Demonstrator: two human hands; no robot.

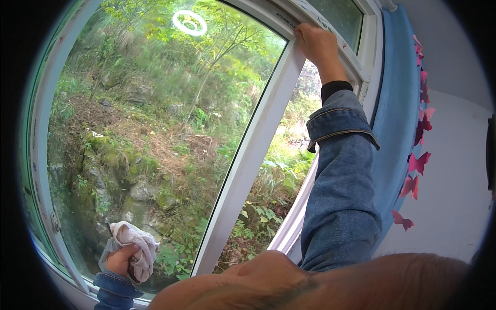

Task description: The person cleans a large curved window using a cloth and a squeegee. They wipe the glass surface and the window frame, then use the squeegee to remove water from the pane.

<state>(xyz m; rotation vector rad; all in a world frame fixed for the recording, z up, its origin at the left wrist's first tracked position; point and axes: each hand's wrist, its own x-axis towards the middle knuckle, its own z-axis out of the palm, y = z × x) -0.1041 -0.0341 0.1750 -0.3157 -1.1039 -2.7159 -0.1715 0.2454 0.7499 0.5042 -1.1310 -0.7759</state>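
Cloth (135,243) in left hand (122,260), against pane (155,129)

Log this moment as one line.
left hand: grips cloth at window pane | right hand: on upper window frame

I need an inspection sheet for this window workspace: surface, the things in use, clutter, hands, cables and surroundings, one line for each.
Surface: window pane, large, in a white frame; a bright ring of light reflects near its top.
Job's things: cloth, pale and crumpled, pressed against the lower left of the pane.
Clutter: nothing seen.
Hands: left hand grips the cloth with its fingers closed; right hand is raised and holds the upper frame edge, arm in a denim sleeve.
Cables: nothing seen.
Surroundings: blue curtain at right with pink paper butterflies beside it, white wall; outside, a rocky slope with green plants.
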